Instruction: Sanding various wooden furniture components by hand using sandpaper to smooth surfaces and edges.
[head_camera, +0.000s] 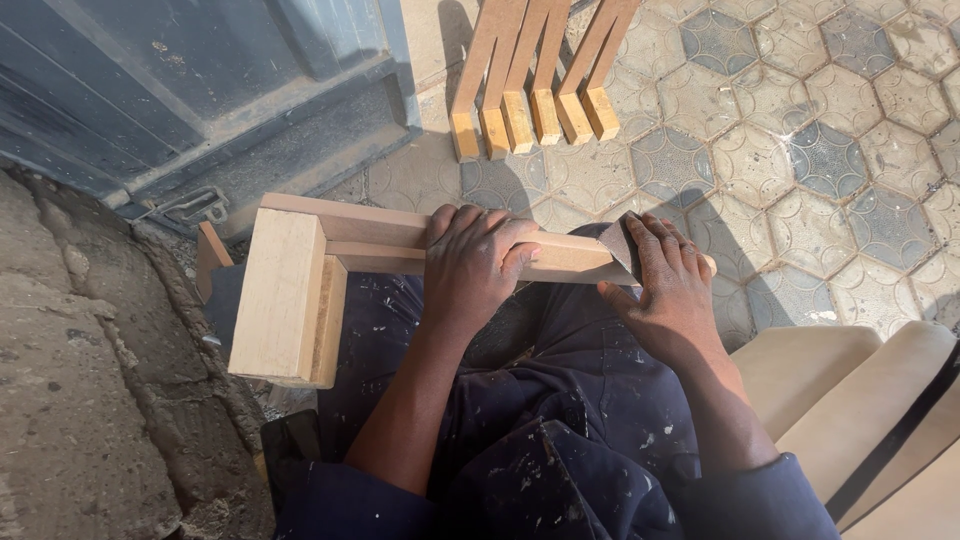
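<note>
A pale wooden frame piece (290, 290) lies across my lap, with a flat board at its left end and two long rails running right. My left hand (470, 265) grips the rails near their middle, fingers wrapped over the top. My right hand (665, 290) presses a dark folded piece of sandpaper (622, 245) against the right end of the rail. My dark blue, paint-flecked trousers (560, 400) show underneath.
Several brown wooden slats (535, 105) lean on the patterned paving tiles (820, 150) ahead. A blue-grey metal door (200, 90) stands at upper left above a rough concrete ledge (90, 380). Pale curved wooden parts (870, 400) sit at lower right.
</note>
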